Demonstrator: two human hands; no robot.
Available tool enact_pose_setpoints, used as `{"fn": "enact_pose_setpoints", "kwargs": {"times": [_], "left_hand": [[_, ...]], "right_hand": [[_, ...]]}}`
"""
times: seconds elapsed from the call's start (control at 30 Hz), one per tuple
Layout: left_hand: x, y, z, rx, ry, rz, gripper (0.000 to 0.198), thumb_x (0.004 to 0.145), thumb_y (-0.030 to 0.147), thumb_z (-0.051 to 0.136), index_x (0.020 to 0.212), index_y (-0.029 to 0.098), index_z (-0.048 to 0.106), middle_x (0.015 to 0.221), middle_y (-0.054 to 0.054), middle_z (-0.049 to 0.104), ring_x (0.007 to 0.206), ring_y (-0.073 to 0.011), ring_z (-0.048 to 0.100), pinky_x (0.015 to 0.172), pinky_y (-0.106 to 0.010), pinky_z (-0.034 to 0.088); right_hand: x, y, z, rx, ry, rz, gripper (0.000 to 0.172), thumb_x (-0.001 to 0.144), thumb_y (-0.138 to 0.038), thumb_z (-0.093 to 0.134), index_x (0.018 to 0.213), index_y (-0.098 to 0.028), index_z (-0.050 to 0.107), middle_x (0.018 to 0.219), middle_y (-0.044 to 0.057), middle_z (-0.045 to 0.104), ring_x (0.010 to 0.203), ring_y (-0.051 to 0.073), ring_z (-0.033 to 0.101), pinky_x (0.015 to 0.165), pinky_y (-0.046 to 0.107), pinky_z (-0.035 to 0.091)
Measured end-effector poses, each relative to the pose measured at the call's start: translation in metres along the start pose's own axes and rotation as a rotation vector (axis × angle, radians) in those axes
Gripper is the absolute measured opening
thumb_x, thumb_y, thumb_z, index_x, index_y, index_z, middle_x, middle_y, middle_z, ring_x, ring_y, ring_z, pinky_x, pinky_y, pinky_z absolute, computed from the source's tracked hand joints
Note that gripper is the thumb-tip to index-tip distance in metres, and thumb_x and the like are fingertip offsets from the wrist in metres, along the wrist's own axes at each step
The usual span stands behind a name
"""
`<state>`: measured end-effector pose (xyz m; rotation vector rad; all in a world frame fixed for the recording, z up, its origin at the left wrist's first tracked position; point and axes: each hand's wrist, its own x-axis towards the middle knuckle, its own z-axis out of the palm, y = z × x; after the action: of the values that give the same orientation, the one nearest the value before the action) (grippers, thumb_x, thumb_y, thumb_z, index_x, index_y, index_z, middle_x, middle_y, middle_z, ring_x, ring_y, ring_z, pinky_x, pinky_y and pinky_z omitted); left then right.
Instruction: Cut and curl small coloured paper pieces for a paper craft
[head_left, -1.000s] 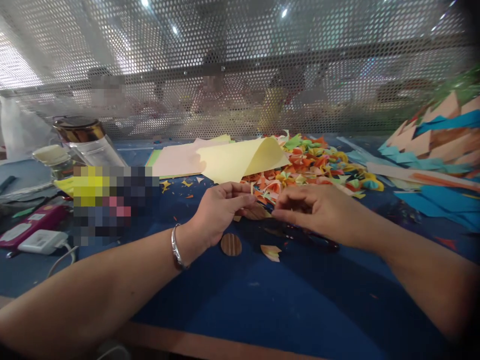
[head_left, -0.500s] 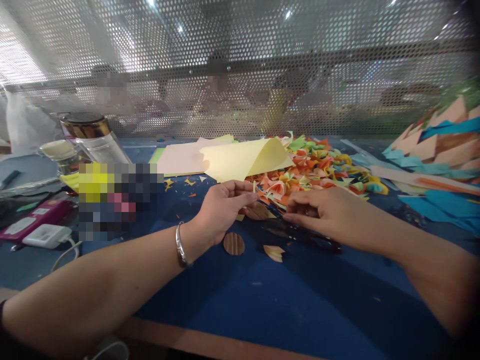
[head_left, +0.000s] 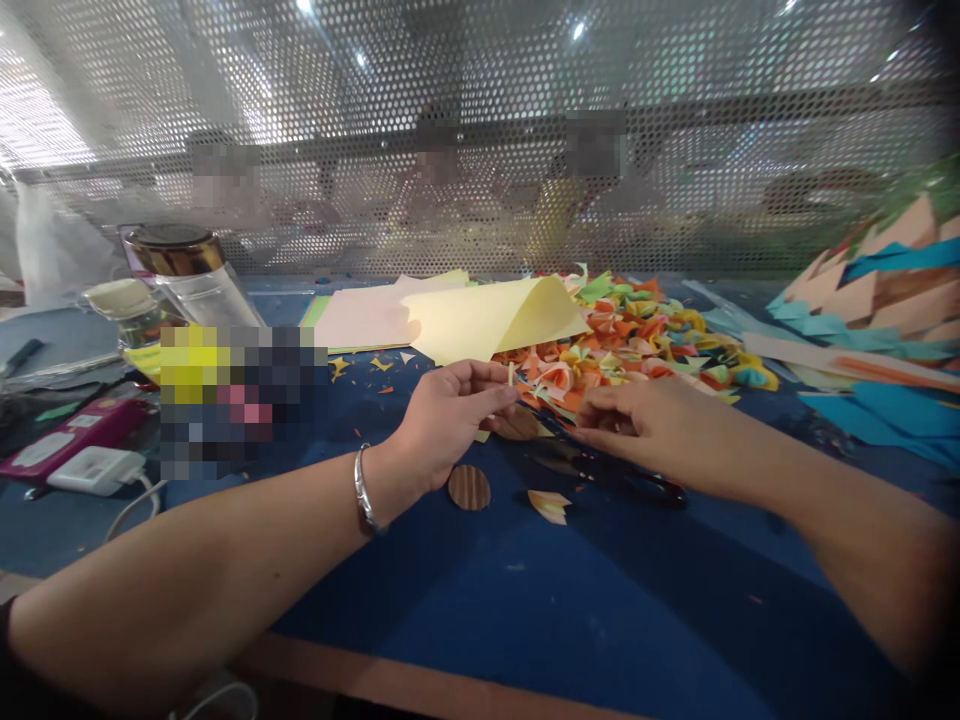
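My left hand [head_left: 465, 410] pinches a small pale yellow piece [head_left: 511, 375] between thumb and fingers. To its right, my right hand [head_left: 637, 420] has its fingers curled together; whether something thin is between them is too small to tell. Dark-handled scissors [head_left: 645, 480] lie under and beside my right hand. One round striped wooden disc [head_left: 469, 487] rests below my left hand, and another wooden disc [head_left: 517, 423] lies between the hands. A small folded paper piece [head_left: 550, 506] sits to the right of the lower disc.
Behind the hands are yellow paper [head_left: 480, 315], pink sheets [head_left: 360, 318] and a heap of colourful paper pieces [head_left: 630, 335]. A lidded bottle [head_left: 195, 275] and a white charger [head_left: 97, 470] stand left. Blue paper [head_left: 885, 410] lies right. A perforated panel [head_left: 480, 220] rises behind.
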<state>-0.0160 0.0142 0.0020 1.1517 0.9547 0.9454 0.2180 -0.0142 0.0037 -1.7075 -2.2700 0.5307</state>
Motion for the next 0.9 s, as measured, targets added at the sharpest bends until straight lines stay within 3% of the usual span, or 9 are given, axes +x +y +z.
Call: {"fn": "enact_pose_setpoints", "kwargs": {"times": [0.5,0.77,0.9], "left_hand": [[0.001,-0.003,-0.001,-0.002,0.014,0.044,0.018,0.077,0.022,0.082,0.088,0.014,0.07,0.075,-0.002,0.069,0.069,-0.0102,0.063,0.067,-0.026,0.047],[0.003,-0.003,-0.002,-0.042,0.036,0.068,0.02,0.074,0.021,0.084,0.084,0.015,0.069,0.072,0.0,0.067,0.068,-0.0093,0.06,0.066,-0.025,0.045],[0.002,-0.003,-0.001,-0.061,0.027,-0.002,0.018,0.074,0.019,0.083,0.085,0.014,0.07,0.076,-0.001,0.068,0.069,-0.0087,0.06,0.067,-0.025,0.045]], "right_hand": [[0.001,-0.01,0.003,-0.125,-0.059,0.131,0.009,0.075,-0.027,0.067,0.067,-0.023,0.064,0.062,0.002,0.07,0.056,0.019,0.063,0.052,0.03,0.041],[-0.002,0.0,0.003,-0.014,0.228,0.091,0.016,0.077,-0.034,0.068,0.068,-0.024,0.06,0.06,0.001,0.065,0.053,0.017,0.058,0.054,0.032,0.042],[-0.006,-0.005,0.002,0.146,0.323,0.033,0.017,0.079,-0.039,0.066,0.073,-0.024,0.06,0.065,0.001,0.064,0.055,0.016,0.057,0.057,0.032,0.046]]}}
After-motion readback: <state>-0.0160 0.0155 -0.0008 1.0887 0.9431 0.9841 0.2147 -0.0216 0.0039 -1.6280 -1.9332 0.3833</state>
